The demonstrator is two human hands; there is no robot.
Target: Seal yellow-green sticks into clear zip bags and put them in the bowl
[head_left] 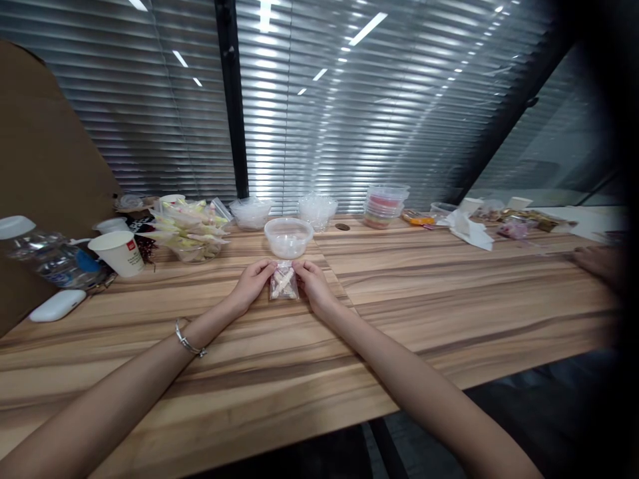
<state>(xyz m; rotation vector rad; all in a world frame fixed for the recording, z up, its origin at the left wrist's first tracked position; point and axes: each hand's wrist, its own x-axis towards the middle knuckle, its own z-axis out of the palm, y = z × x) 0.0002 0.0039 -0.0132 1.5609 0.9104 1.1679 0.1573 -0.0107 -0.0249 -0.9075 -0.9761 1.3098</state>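
Between my two hands is a small clear zip bag point(284, 282) with pale, stick-like pieces inside. My left hand point(255, 279) pinches its upper left corner, and my right hand point(312, 279) pinches the upper right corner. Just behind the bag stands a round clear plastic bowl point(288, 239), apart from my fingers. What the pieces in the bag are, I cannot make out.
At the left are a bowl heaped with filled small bags point(192, 229), a paper cup point(120, 253), a water bottle point(54, 256) and a white case point(58, 306). Stacked containers point(384, 206) stand at the back; tissue point(466, 229) and another person's hand point(596, 259) are at right.
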